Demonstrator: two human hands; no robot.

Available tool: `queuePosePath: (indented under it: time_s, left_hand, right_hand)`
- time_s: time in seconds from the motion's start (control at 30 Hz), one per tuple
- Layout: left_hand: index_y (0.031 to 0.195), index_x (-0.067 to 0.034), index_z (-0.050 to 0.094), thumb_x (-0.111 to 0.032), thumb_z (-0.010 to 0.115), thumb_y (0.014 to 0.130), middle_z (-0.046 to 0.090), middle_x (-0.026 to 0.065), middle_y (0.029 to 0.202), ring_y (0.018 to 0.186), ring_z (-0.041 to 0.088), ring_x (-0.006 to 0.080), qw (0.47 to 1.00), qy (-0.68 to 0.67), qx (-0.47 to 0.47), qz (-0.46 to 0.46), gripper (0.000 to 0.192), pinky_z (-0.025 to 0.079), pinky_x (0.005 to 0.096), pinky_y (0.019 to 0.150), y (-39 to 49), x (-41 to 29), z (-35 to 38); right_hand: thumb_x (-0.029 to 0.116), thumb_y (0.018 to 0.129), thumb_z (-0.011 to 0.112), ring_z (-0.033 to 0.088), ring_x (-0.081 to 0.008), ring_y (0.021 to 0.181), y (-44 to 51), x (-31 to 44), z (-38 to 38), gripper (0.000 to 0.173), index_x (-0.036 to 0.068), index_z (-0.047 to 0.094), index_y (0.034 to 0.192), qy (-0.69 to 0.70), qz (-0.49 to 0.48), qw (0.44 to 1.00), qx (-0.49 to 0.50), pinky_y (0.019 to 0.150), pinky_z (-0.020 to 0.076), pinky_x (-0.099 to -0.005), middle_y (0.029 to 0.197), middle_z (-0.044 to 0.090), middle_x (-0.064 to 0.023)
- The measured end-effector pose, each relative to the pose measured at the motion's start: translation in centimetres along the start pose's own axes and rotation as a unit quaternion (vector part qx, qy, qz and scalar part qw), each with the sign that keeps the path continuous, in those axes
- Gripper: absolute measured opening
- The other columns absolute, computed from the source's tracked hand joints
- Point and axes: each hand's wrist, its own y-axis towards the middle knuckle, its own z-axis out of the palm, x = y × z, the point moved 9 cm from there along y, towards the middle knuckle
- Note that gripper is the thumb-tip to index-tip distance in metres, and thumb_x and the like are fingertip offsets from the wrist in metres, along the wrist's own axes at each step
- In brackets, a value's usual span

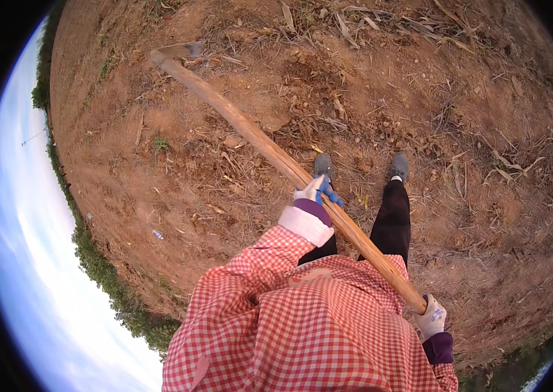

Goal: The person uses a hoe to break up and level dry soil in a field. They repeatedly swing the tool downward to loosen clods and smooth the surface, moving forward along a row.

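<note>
A hoe with a long wooden handle (pixel 252 133) slants across my body, its metal head (pixel 183 50) up at the far left. The head looks slightly blurred, and it seems raised off the soil, though its height is hard to judge. Around the middle of the handle my left hand (pixel 316 190) is closed, in a white glove with blue-coated fingers. My right hand (pixel 431 316), gloved the same way, grips near the butt end by my right hip; its fingers are mostly hidden.
Dry reddish-brown soil (pixel 266 196) spreads all around, littered with straw and clods. Darker, loosened earth (pixel 313 81) lies ahead of my feet. Dry stalks (pixel 423 29) are scattered at the top. My grey shoes (pixel 399 166) stand apart on the ground. Green bushes (pixel 109 279) line the left edge.
</note>
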Motion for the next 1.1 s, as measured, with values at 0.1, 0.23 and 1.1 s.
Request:
queuePosePath:
  time_s: [0.1, 0.23, 1.1]
  left_hand:
    - [0.072, -0.005, 0.051, -0.019, 0.06, 0.081, 0.046, 0.0079, 0.059, 0.051, 0.053, 0.0252, 0.948, 0.129, -0.062, -0.284, 0.019, 0.051, 0.0437, 0.054, -0.4, 19.4, -3.0]
    - [0.072, -0.005, 0.051, -0.019, 0.06, 0.081, 0.047, 0.0075, 0.06, 0.053, 0.053, 0.0251, 0.933, 0.063, 0.074, -0.346, 0.019, 0.051, 0.0442, 0.055, -0.5, 24.8, -3.4]
    - [0.076, -0.003, 0.05, -0.018, 0.061, 0.082, 0.049, 0.0096, 0.059, 0.051, 0.054, 0.0266, 0.926, 0.097, 0.045, -0.361, 0.019, 0.05, 0.043, 0.051, -3.1, 26.4, -2.1]
  right_hand:
    - [0.031, 0.072, 0.064, 0.061, -0.0339, 0.071, -13.2, -6.0, 3.3, 0.051, -0.001, 0.051, 0.11, -0.039, 0.17, 0.959, 0.225, 0.063, 0.0485, -0.0413, 0.075, 0.062, -0.0189]
    - [0.039, 0.074, 0.061, 0.062, -0.0341, 0.074, -21.0, -11.5, 8.9, 0.06, 0.0, 0.047, 0.118, -0.072, 0.227, 0.931, 0.275, 0.065, 0.0487, -0.0418, 0.082, 0.063, -0.0215]
    - [0.037, 0.067, 0.068, 0.06, -0.0331, 0.081, -25.0, -12.2, 9.6, 0.06, 0.001, 0.051, 0.112, -0.031, 0.341, 0.878, 0.333, 0.07, 0.0464, -0.0417, 0.087, 0.061, -0.0192]
